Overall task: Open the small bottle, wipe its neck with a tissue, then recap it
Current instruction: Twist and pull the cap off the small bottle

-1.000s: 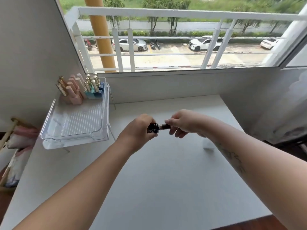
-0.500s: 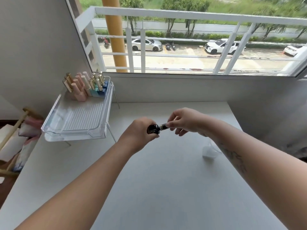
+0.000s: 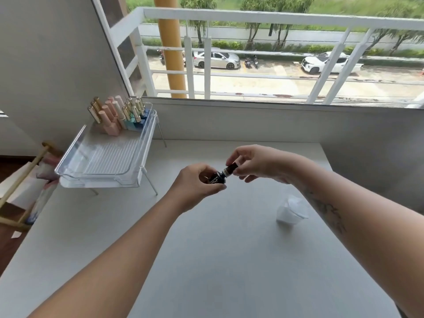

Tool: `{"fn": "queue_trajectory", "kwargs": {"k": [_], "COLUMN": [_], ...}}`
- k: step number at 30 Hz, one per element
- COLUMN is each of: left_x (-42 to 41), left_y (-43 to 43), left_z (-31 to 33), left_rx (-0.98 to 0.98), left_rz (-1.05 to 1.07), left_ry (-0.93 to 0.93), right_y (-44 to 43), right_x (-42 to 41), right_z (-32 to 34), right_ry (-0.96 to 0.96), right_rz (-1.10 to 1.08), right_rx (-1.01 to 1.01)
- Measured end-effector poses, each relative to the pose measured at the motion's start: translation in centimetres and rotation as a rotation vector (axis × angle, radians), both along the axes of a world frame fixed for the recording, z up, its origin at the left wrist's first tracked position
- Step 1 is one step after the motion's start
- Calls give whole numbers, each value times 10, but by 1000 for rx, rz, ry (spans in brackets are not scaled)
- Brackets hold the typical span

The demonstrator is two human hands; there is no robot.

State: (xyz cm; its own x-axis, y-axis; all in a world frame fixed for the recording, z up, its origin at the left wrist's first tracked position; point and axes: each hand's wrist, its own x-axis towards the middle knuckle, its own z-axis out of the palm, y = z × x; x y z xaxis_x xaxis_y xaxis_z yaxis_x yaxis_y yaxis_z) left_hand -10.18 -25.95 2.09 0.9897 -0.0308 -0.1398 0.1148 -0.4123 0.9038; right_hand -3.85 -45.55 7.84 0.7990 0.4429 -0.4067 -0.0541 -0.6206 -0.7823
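A small dark bottle (image 3: 217, 178) is held above the white table, tilted with its top toward the upper right. My left hand (image 3: 197, 183) grips its body. The fingertips of my right hand (image 3: 254, 162) pinch its dark cap (image 3: 230, 168), which sits on the bottle's neck. A crumpled white tissue (image 3: 291, 211) lies on the table below my right forearm, apart from both hands.
A clear raised tray (image 3: 103, 167) on wire legs stands at the table's left, with several pink, gold and blue bottles (image 3: 117, 115) at its far end. A wall and window sill border the table (image 3: 206, 260) behind. A wooden rack (image 3: 20, 191) stands off the left edge.
The bottle has tilted more upright and my right fingers have shifted on the cap. The camera has swung so the scene sits further right in view.
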Motion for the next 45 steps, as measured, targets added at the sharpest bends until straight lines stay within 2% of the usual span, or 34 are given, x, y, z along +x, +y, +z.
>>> {"fn": "queue_trajectory", "kwargs": {"k": [7,12,15,17,22,29,36,45], "left_x": [-1,-1,-1,-2,-1,-3,-5,-17], "left_y": [-9,-10,-10,-10,-5,10,21,16], "left_z": [-5,-10,-11,-10,-10,-14,-18,-32], "left_rx": [-52,-40,-25,1,92,45,-67,-227], "left_rz": [0,-37,-49,-58,-84,-29,8,97], "left_ry": [33,34,38,37,35,40,61,167], "right_y": [-3,-11,-9,-5,5,5,-1,0], "right_x": [-2,-1,-3,-6,-14,-12,-13,-29], "right_z": [-2,2,3,4,5,0,-25,-63], "right_ry": [17,-10,-29,-97,-430,-533,-413,-121], "right_rz": [-62,49,67,115,294,325,173,-141], "right_rx": [-166,-121,-203,-278,-474,-564,-347,2]}}
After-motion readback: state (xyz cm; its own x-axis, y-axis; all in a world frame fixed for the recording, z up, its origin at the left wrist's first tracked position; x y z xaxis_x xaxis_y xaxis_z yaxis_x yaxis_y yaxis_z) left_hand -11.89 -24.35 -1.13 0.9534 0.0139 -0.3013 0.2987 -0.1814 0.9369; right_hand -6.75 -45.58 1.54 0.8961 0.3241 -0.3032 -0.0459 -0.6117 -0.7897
